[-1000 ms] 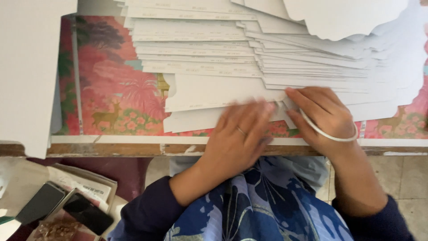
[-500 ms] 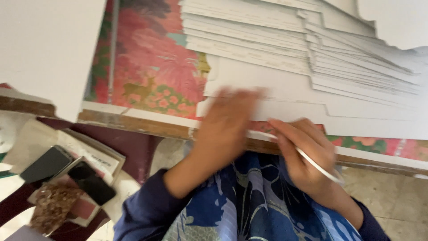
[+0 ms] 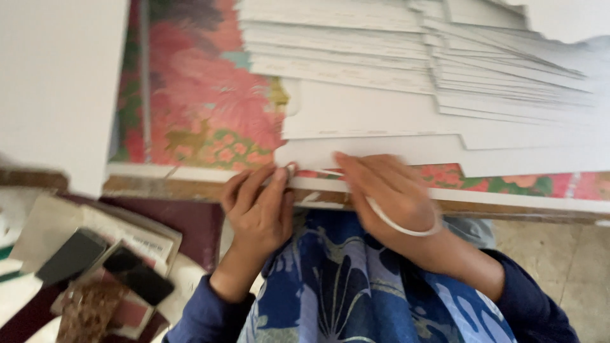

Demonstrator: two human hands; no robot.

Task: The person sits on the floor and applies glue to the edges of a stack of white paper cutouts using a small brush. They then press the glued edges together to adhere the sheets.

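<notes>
Both hands, left (image 3: 259, 209) and right (image 3: 387, 190), pinch the near edge of the lowest white card (image 3: 381, 152) over the floral cloth (image 3: 203, 108).

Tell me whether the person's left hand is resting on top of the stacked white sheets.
No, the left hand is at the table edge, touching only the nearest white sheet's corner.

Wooden-edged table (image 3: 190, 188) under a floral pink cloth (image 3: 203, 101); I note beige, possibly tiled, floor (image 3: 559, 254) lower right; soft, even light.
</notes>
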